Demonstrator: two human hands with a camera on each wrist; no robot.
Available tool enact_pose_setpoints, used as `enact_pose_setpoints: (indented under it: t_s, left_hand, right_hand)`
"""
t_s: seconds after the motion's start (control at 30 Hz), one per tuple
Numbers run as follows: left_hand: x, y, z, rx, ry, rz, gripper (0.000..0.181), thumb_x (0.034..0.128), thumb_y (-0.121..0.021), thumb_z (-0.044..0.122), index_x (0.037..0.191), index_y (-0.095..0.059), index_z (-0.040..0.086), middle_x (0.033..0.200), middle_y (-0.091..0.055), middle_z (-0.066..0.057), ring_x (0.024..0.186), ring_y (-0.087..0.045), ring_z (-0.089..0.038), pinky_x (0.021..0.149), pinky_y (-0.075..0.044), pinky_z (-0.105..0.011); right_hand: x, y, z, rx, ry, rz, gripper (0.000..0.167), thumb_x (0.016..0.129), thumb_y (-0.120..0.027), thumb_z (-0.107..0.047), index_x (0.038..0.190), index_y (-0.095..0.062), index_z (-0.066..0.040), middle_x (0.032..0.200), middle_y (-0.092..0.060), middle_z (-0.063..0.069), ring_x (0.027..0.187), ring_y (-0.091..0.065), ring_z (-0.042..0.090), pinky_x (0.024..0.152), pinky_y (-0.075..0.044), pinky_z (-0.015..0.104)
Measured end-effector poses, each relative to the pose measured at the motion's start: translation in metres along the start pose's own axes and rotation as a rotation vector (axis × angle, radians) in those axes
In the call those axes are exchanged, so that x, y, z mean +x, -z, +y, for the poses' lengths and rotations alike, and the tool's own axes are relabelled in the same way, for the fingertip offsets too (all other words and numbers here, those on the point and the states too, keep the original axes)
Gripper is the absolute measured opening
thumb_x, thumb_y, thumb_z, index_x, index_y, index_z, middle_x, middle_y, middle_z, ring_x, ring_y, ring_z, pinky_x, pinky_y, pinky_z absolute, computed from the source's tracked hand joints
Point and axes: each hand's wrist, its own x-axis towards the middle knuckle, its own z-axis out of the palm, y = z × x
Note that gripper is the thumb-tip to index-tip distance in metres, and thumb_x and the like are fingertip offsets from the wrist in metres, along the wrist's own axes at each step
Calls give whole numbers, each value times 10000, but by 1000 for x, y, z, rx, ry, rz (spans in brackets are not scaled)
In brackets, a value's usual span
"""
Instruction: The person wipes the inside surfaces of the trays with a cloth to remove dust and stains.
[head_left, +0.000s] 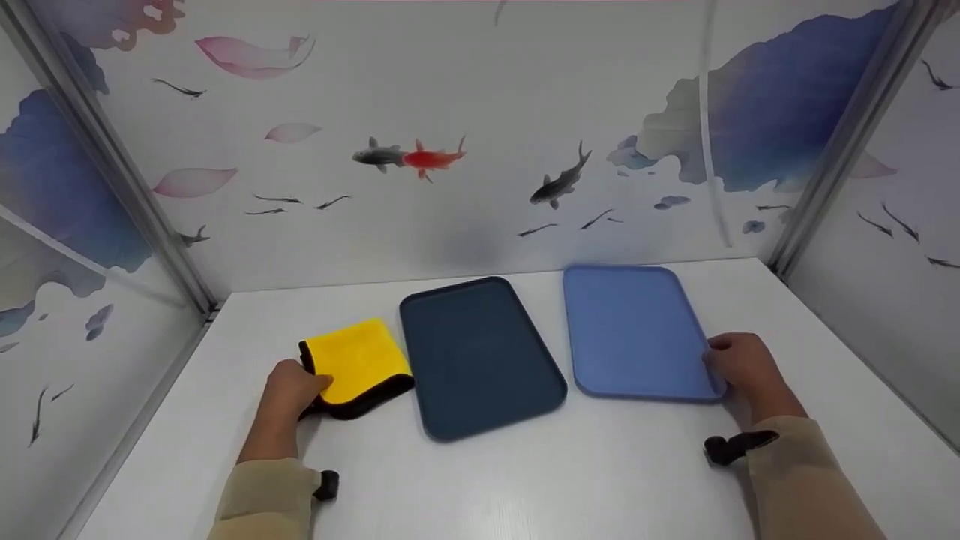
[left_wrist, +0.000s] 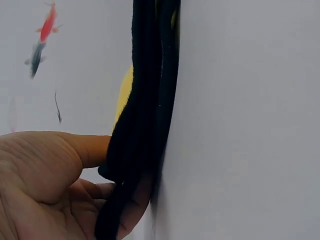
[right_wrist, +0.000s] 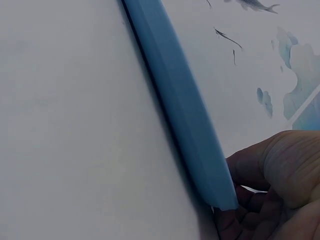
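A folded yellow cloth (head_left: 358,360) with black edging lies at the left of the table. My left hand (head_left: 294,386) pinches its left corner, thumb on top and fingers beneath, as the left wrist view shows at the dark edge (left_wrist: 145,100). Over on the right is a light blue tray (head_left: 634,330), flat or nearly so. My right hand (head_left: 744,364) grips its right edge near the front corner; in the right wrist view the thumb is at the rim and curled fingers are below the tray's corner (right_wrist: 185,115).
Between cloth and light blue tray lies a dark blue tray (head_left: 480,356), set at a slant, its left edge close against the cloth. A white table (head_left: 495,480) carries everything. Behind it stands a white wall panel (head_left: 480,90) printed with fish, with metal posts at both corners.
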Motion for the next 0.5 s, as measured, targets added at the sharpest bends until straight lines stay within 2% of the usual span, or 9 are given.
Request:
enact_pose_setpoints:
  t_s: [0.33,0.5]
  left_hand:
    - [0,1,1,-60,18,-22,644,990,-588,156,1446,-353,-233,1437,-487,-389,1139,-552,-363,1099,-488,-501]
    - [3,0,0,-38,-12,-1,592,957,-593,161,1380,-451,-228,1335,-572,-363,1038,-582,-333,996,-528,-453]
  right_hand:
    - [1,-1,2,-6,-16,-6,531,1045,-504,-159,1468,-441,155,1476,-452,404,1298,-521,500,1017,-507,566]
    - [1,0,1,-29,25,12,517,1037,-507,-138,1445,-453,174,1457,-461,418,1306,-507,539,1033,-497,590]
